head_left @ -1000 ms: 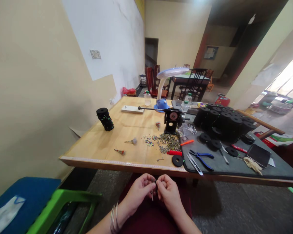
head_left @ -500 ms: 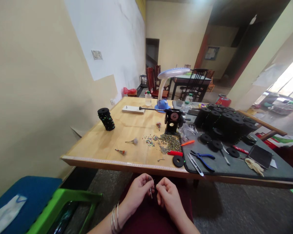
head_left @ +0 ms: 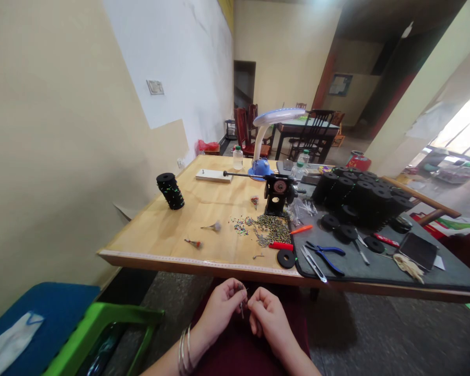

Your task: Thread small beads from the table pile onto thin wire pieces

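Both my hands are low in front of me, over my dark red lap, just below the table's near edge. My left hand (head_left: 221, 309), with bangles on the wrist, pinches a small thin metal piece (head_left: 242, 305) that hangs from its fingertips. My right hand (head_left: 268, 312) is curled in a pinch right beside it, fingertips almost touching the same piece. What the right fingers hold is too small to make out.
The wooden table (head_left: 168, 230) carries a black hand-crank tool (head_left: 278, 196), a heap of small beads and metal bits (head_left: 268, 230), a black spool (head_left: 170, 191), a blue desk lamp (head_left: 264, 141), blue pliers (head_left: 325, 253), scissors (head_left: 312, 263) and stacked black discs (head_left: 360, 196). A green stool (head_left: 109, 326) stands at my left.
My hands have dropped slightly and parted a little. The right hand has turned and shifted a touch left. The small piece now hangs from the left fingers.
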Tool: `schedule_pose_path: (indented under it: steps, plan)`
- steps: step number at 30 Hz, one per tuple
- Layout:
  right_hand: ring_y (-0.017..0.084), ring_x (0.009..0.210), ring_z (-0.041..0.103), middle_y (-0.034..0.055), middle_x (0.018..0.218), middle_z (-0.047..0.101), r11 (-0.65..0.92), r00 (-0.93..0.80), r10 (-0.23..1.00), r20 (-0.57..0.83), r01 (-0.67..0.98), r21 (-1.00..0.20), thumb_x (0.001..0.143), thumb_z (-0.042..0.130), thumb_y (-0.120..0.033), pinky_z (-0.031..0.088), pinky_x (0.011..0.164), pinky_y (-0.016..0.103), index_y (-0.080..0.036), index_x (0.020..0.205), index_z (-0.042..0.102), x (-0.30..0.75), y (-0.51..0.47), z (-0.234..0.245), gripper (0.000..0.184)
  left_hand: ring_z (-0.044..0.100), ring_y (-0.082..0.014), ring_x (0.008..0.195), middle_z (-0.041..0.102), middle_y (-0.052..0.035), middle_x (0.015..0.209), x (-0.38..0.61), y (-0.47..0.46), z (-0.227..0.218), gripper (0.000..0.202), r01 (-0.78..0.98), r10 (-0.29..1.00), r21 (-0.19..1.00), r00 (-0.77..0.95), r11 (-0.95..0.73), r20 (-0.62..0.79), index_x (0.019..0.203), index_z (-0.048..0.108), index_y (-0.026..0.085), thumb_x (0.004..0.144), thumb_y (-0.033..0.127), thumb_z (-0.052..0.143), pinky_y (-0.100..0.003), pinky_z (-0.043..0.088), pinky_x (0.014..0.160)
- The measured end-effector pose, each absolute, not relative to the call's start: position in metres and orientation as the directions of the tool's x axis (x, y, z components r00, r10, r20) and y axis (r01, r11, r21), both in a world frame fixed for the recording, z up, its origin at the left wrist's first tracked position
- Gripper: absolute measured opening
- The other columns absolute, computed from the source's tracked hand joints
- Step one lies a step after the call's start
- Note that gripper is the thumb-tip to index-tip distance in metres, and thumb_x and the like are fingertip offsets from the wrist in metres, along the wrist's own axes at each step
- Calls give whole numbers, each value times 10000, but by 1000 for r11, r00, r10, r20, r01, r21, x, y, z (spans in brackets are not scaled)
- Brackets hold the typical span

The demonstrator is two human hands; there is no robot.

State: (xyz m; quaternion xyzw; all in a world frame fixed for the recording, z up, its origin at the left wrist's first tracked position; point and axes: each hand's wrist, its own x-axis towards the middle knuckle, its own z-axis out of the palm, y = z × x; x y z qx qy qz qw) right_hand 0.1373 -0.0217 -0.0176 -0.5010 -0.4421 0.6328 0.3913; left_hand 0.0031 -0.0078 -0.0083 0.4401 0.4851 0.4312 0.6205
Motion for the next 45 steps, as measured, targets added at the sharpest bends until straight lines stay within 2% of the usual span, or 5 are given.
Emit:
schedule_pose_path:
  steps: [12,26,31,39,45]
  plan:
    - [39,266,285,-88,329,484,-323,-170,935,-310,-54,-945,732,558,-388,179,321,162,-199,630,457,138,-19,-22,238,472,-93,497,515,53,574,2,-7,-16,161,-77,968,977,172,200,-185,706,522,163,727,282,629,-217,398,502]
    - [49,271,293,-106,329,462,-232,-130,966,-224,-49,-971,743,596,-523,207,324,162,-199,742,470,138,-15,-30,347,493,-119,582,567,11,631,1,-14,-10,138,167,983,986,179,17,-47,714,570,154,785,272,575,-219,403,557]
    - [47,269,281,-111,318,440,-225,-109,970,-215,-87,-970,725,621,-526,193,326,164,-203,712,467,137,-15,-31,358,490,-113,541,549,21,605,2,-14,-14,155,117,977,991,194,71,-93,714,548,155,772,292,589,-220,401,519]
    - [31,277,226,-128,309,398,-281,-77,960,-271,-270,-921,709,628,-559,150,328,153,-194,706,466,140,-10,-33,399,476,-93,455,559,25,577,4,-13,-23,183,2,945,981,269,192,-186,755,511,165,759,328,593,-202,381,426]
    - [32,263,206,-135,298,388,-259,-89,966,-245,-231,-938,736,589,-588,132,316,154,-204,728,447,140,-11,-36,410,514,-108,546,538,35,603,4,-13,-13,160,-13,948,984,268,180,-170,732,504,175,709,253,642,-212,420,504]
